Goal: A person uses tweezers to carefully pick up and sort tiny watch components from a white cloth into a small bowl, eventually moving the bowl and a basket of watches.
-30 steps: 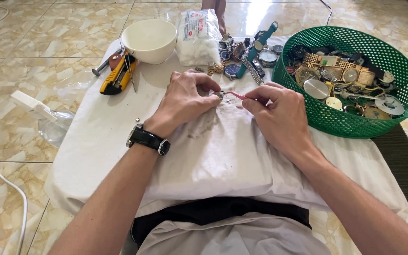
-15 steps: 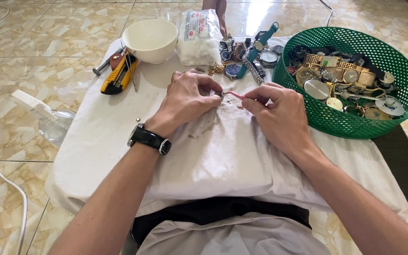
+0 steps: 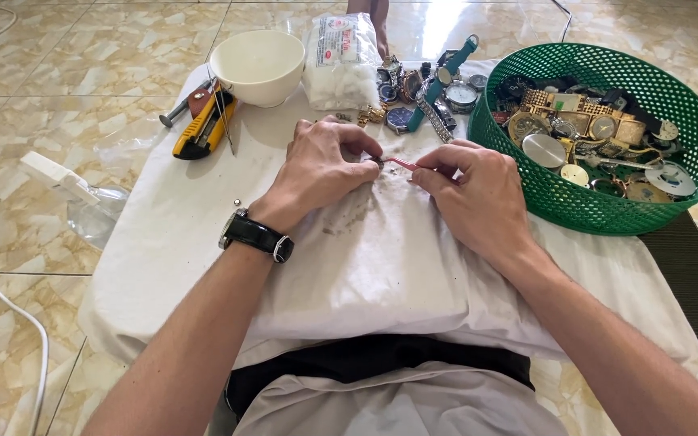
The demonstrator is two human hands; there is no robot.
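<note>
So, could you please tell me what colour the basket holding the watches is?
Green, a perforated plastic basket, clearest in the head view, beside the right hand.

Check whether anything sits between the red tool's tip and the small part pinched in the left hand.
Nothing visible does. The right hand holds the thin red tool with its tip reaching the left hand fingertips; the small part itself is hidden.

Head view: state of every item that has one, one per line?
Left hand: pinching a small part, too small to identify.
Right hand: holding a thin red tool, tip at that part.
White bowl: upright.
Green basket: full of watches.
Cotton bag: lying flat.
Yellow utility knife: lying untouched.
</note>
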